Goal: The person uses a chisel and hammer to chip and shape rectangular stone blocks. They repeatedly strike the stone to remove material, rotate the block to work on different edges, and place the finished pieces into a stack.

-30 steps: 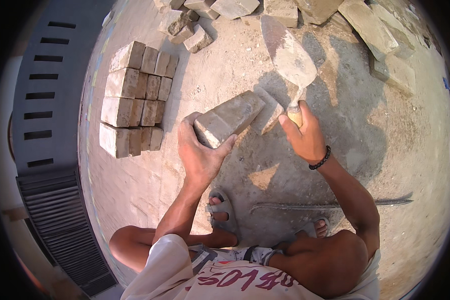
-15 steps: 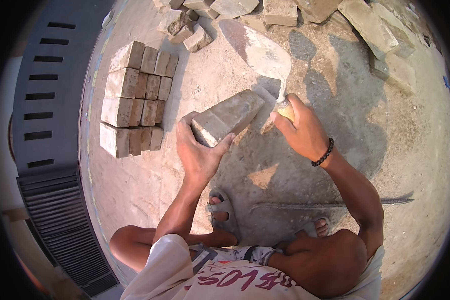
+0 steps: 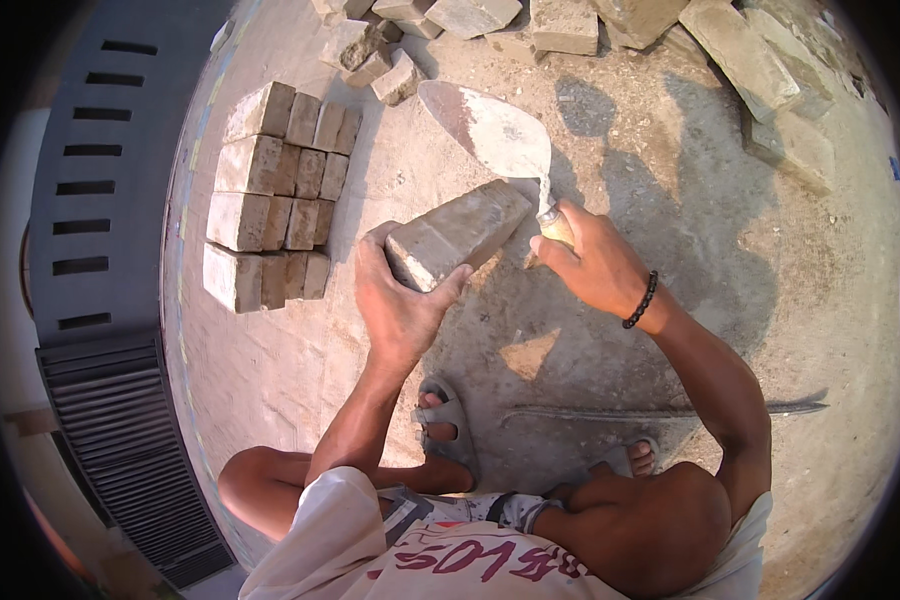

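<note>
Left hand grips a grey-brown oblong brick, right hand a whitish pointed metal trowel; I should brace firmly.

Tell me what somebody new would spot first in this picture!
Probably the big pointed trowel near the top middle, held in the right hand. Just below its blade in the picture, the left hand grips a chunky block. Over on the left stands a neat stack of blocks.
</note>
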`<move>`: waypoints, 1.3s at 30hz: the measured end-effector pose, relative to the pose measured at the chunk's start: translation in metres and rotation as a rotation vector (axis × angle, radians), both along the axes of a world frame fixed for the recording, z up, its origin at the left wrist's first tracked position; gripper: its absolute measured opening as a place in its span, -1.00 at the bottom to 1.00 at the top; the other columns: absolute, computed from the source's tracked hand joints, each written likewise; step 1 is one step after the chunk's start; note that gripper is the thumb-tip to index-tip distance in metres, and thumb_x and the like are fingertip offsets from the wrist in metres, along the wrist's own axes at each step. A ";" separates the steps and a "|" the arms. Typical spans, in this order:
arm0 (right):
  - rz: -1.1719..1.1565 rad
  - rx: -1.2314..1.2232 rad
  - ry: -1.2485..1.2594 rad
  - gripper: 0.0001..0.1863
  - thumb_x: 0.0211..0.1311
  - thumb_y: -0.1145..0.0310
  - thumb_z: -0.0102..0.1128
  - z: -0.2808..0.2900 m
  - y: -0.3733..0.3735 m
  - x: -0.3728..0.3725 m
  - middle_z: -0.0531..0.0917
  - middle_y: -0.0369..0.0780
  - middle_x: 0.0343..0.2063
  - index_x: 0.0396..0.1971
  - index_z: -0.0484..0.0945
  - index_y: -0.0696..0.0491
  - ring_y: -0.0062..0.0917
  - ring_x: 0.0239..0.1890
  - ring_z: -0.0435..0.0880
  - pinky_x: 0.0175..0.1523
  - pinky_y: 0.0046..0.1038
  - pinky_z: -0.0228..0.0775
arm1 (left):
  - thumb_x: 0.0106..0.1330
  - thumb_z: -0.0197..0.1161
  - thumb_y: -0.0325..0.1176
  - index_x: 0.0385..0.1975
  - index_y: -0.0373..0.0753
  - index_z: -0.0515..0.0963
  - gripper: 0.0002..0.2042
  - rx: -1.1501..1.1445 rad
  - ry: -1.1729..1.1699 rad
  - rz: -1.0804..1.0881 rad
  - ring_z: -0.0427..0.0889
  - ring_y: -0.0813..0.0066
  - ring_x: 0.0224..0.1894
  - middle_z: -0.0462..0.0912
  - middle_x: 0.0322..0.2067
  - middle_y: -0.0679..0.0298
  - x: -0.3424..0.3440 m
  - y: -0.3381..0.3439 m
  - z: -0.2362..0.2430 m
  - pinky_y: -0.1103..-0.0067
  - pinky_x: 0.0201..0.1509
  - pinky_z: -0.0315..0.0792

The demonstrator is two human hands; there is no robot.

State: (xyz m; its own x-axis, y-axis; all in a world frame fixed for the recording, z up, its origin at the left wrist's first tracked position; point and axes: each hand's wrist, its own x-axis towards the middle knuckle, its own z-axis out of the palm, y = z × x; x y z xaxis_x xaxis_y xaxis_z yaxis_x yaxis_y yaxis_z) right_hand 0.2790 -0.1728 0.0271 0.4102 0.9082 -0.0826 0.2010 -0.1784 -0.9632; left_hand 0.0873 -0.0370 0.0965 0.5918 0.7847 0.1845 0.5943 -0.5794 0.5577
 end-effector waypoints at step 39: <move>-0.061 0.103 -0.020 -0.59 0.33 0.17 0.15 -0.012 -0.015 -0.025 0.63 0.10 -0.38 -0.17 0.43 0.29 -0.09 -0.33 0.68 -0.25 -0.18 0.45 | -0.13 0.62 -0.27 0.02 -0.37 0.35 -0.27 0.004 0.031 -0.023 0.50 0.10 -0.05 0.44 -0.12 0.02 0.006 -0.008 0.003 0.29 0.01 0.42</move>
